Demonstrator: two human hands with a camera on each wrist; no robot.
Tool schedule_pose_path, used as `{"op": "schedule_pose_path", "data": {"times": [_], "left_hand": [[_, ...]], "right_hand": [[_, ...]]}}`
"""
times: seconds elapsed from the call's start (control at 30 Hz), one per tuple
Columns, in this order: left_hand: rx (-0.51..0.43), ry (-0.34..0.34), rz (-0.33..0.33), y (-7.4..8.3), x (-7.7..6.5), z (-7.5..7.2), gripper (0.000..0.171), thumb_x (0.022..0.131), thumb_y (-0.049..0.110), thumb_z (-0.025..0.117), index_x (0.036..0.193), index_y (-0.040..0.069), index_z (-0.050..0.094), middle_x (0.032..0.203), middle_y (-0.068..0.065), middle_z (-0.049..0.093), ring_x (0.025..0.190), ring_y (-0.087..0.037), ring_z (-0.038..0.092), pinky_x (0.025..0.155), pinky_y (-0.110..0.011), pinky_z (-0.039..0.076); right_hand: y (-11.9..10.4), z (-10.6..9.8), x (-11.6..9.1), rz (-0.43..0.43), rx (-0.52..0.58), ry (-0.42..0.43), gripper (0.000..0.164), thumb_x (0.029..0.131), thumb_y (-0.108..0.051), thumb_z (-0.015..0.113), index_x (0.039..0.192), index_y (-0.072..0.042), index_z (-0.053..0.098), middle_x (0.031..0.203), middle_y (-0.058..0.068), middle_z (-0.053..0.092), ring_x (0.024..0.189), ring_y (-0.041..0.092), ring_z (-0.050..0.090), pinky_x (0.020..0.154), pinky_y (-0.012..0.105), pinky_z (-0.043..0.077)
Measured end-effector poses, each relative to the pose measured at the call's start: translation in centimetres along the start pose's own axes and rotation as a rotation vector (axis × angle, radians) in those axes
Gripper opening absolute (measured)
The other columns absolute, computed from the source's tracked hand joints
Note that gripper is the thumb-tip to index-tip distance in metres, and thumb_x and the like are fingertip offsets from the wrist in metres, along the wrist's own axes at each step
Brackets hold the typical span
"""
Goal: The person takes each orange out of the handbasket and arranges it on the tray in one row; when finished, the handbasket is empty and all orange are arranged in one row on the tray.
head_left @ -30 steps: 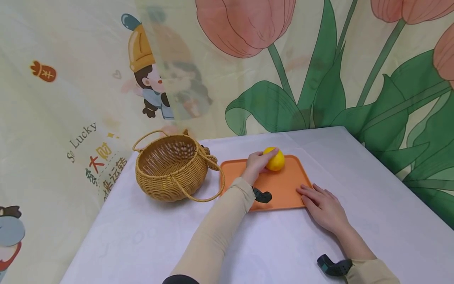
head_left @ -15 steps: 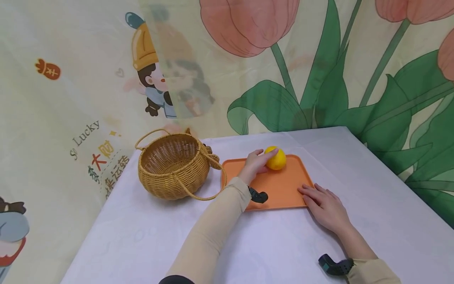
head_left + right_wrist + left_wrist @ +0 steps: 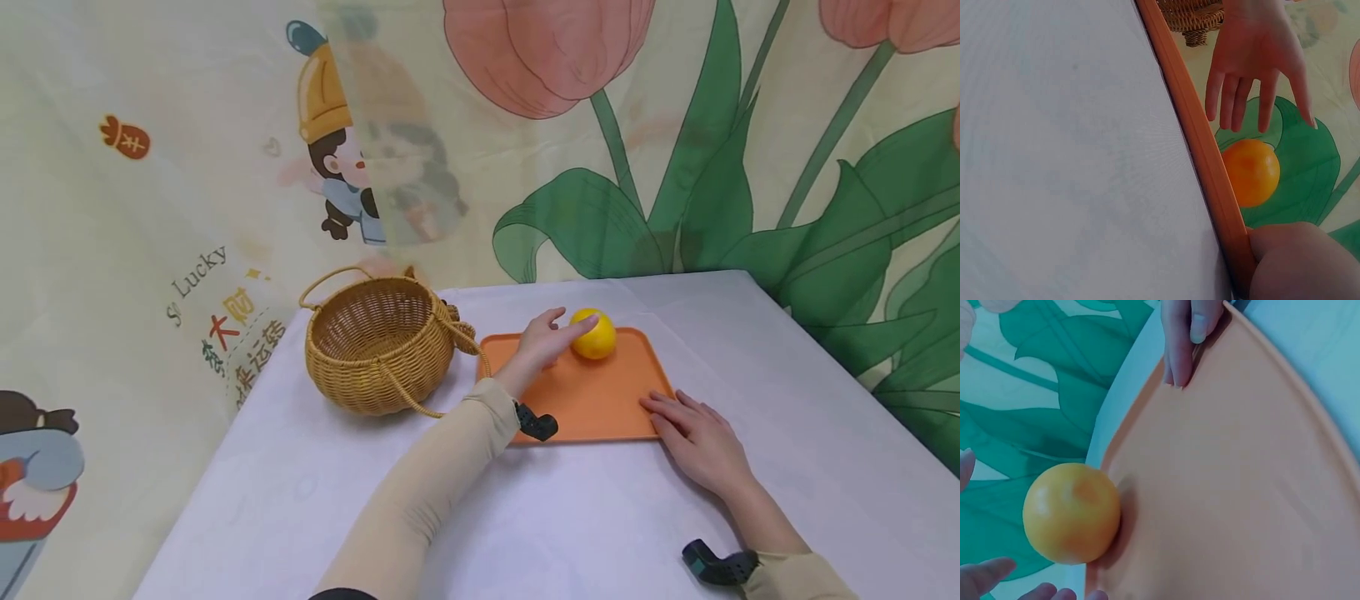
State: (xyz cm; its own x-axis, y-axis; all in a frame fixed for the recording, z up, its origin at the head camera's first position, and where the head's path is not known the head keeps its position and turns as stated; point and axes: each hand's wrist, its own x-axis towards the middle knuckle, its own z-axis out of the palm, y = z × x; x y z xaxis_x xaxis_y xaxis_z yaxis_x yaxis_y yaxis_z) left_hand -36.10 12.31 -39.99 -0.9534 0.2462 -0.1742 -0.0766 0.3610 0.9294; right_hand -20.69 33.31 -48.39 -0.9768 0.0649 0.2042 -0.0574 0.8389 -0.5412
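A round yellow-orange fruit, like an orange (image 3: 596, 335), sits on the far part of an orange tray (image 3: 592, 408). Just left of it is my left hand (image 3: 543, 343), fingers spread and apart from the fruit. The right wrist view shows that left hand (image 3: 1257, 69) with its palm facing the fruit (image 3: 1251, 173) and a gap between them. My right hand (image 3: 701, 442) rests on the tray's near right corner, fingertips on its surface. In the left wrist view, the right fingers (image 3: 1179, 350) lie over the tray's edge.
A wicker basket (image 3: 375, 392) with looped handles stands left of the tray, its mouth facing up. A white cloth (image 3: 360, 475) covers the table. Printed curtains (image 3: 225, 167) hang behind and at the left.
My left hand has let go of the orange and drawn back a little to the left, its fingers opening. The orange stays on the tray. My right hand keeps its place on the corner.
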Motion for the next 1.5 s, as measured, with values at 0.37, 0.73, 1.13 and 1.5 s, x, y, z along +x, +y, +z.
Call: {"op": "schedule_pose_path", "data": {"times": [0.37, 0.73, 1.13, 1.5], "left_hand": [[0.076, 0.011, 0.131, 0.6, -1.6, -1.4, 0.080, 0.086, 0.062, 0.074, 0.154, 0.027, 0.049, 0.154, -0.009, 0.048, 0.136, -0.026, 0.048, 0.105, -0.045, 0.046], [0.097, 0.029, 0.216, 1.5, -3.5, -3.2, 0.077, 0.085, 0.061, 0.075, 0.152, 0.029, 0.052, 0.150, -0.005, 0.052, 0.135, -0.023, 0.050, 0.102, -0.043, 0.048], [0.070, 0.049, 0.253, 2.4, -5.2, -7.2, 0.074, 0.088, 0.058, 0.075, 0.151, 0.027, 0.052, 0.150, -0.001, 0.051, 0.133, -0.024, 0.052, 0.101, -0.039, 0.050], [0.011, 0.075, 0.265, 3.1, -5.3, -11.0, 0.072, 0.090, 0.055, 0.075, 0.149, 0.020, 0.052, 0.149, -0.008, 0.050, 0.130, -0.023, 0.053, 0.095, -0.036, 0.054]], "right_hand": [[0.3, -0.2, 0.0, 0.005, 0.004, -0.006, 0.043, 0.108, -0.031, 0.051, 0.142, -0.007, 0.062, 0.150, 0.021, 0.050, 0.145, 0.050, 0.027, 0.117, 0.068, 0.011], [0.6, -0.2, -0.1, 0.006, 0.003, -0.017, 0.043, 0.108, -0.031, 0.051, 0.142, -0.007, 0.061, 0.151, 0.021, 0.050, 0.145, 0.051, 0.026, 0.117, 0.068, 0.010], [0.3, -0.1, 0.0, -0.014, 0.013, -0.006, 0.042, 0.108, -0.029, 0.051, 0.142, -0.007, 0.061, 0.150, 0.022, 0.050, 0.145, 0.051, 0.027, 0.117, 0.069, 0.009], [0.1, 0.2, 0.1, -0.015, 0.006, -0.016, 0.042, 0.108, -0.030, 0.052, 0.142, -0.007, 0.061, 0.149, 0.023, 0.050, 0.144, 0.052, 0.027, 0.117, 0.069, 0.009]]}}
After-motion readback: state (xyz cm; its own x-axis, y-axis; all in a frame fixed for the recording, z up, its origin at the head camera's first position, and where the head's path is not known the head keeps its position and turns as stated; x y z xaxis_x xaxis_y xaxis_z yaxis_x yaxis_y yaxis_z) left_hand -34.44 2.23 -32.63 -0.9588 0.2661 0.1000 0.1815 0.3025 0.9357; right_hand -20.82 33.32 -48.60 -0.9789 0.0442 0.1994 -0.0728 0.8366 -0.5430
